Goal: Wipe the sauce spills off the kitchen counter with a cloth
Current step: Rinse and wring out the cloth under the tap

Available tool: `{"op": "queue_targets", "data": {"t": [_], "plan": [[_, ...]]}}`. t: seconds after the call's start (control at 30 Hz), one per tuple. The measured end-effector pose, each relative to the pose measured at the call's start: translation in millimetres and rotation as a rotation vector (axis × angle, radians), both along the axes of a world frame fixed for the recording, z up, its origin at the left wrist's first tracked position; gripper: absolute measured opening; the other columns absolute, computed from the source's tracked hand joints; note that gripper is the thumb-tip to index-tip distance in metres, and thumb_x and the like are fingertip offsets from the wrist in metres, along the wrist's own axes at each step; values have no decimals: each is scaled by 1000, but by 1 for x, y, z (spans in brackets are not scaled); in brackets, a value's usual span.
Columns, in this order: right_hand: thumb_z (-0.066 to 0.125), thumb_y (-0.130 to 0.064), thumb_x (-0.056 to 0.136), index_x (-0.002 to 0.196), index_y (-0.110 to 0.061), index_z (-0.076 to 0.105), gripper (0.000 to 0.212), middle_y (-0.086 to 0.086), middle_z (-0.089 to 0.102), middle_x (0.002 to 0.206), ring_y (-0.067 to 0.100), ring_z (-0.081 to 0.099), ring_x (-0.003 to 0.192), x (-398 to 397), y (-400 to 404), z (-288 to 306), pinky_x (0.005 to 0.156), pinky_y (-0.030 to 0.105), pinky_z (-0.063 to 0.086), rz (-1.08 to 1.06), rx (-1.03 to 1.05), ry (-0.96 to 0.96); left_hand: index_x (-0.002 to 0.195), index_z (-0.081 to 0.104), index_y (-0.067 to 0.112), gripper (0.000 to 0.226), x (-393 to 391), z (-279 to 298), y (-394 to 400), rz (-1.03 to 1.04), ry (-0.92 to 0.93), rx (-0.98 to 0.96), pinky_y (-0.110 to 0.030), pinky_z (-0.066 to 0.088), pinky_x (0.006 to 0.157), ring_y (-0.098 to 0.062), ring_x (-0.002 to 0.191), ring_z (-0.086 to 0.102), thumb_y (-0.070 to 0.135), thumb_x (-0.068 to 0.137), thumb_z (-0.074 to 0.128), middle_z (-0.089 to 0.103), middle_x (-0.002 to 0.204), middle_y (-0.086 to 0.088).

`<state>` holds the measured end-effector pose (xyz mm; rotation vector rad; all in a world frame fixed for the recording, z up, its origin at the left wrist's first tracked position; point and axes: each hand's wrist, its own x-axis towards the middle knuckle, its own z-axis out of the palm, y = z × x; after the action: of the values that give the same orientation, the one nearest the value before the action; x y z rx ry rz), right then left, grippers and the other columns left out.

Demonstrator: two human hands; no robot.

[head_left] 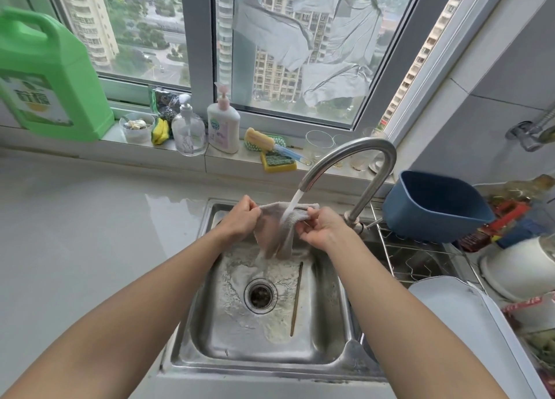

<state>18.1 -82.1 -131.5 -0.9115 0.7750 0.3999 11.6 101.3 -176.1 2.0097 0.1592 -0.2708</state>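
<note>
A grey cloth (274,233) hangs over the steel sink (192,323), stretched between my two hands. My left hand (240,218) pinches its left top edge, and my right hand (322,229) grips its right top edge. Water runs from the curved steel faucet (354,158) onto the cloth and drains down into the sink. A single chopstick (296,298) lies in the sink basin beside the drain (260,296). The pale grey counter (84,233) stretches to the left of the sink, wet near the sink's edge.
On the windowsill stand a green detergent jug (51,80), a clear pump bottle (188,130), a white soap bottle (223,125), sponges (277,160) and glasses (319,143). A blue tub (435,206) sits on a wire rack (420,257) at the right, with white dishes (516,269) nearby.
</note>
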Motion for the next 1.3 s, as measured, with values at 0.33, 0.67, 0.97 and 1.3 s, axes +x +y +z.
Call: {"op": "queue_targets", "data": {"t": [0.33,0.67,0.97,1.3], "plan": [[39,10,86,83,-5,52,20,9,54,62,12,44,61,-3,29,-3,59,18,41,54,97,0,114,36,5,48,-17,-14,-18,-233,107,-170,-17,50,63,-8,84,52,12,84,73,50,100,-3],[38,14,96,103,7,52,17,26,56,95,38,58,106,-15,-10,2,89,49,49,0,70,-109,103,52,22,30,-12,-41,-33,-118,37,41,-46,58,82,-21,87,67,23,77,68,69,92,-1],[53,7,81,131,0,49,51,9,58,110,21,59,85,-21,-27,-72,64,30,51,206,-672,-50,100,59,13,27,0,-4,-34,-128,-52,-40,-33,56,51,-18,69,69,-8,83,55,67,88,-9],[41,-54,97,86,-13,76,55,12,66,74,21,56,57,-14,21,-79,48,23,37,178,-55,-215,98,61,13,35,2,21,-37,45,83,-359,-36,53,64,-23,78,59,-6,69,59,61,95,-15]]}}
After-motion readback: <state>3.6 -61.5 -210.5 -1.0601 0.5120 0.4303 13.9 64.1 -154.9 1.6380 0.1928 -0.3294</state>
